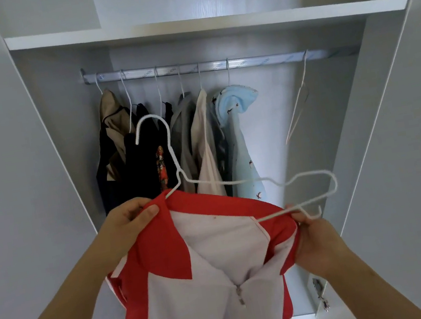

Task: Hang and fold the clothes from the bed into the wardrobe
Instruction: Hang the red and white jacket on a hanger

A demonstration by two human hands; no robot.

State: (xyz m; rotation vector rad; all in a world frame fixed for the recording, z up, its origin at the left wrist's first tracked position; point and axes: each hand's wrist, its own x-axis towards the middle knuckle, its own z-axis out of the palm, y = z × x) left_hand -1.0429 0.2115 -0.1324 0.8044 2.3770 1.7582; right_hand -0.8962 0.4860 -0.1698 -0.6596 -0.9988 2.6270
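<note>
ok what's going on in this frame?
A person stands at an open wardrobe, fitting a white wire hanger into a red and white top. The left hand pinches the top's red collar, where one hanger arm goes inside the fabric. The right hand grips the hanger's other end, which is outside the fabric. The hanger is not yet on the rail, where several garments and one empty hanger hang.

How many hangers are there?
8. Six hang clothes along the rail; one bare hanger hangs near its right end; one held hanger sits partly inside the red-and-white jacket. Clothes might hide more.
</note>
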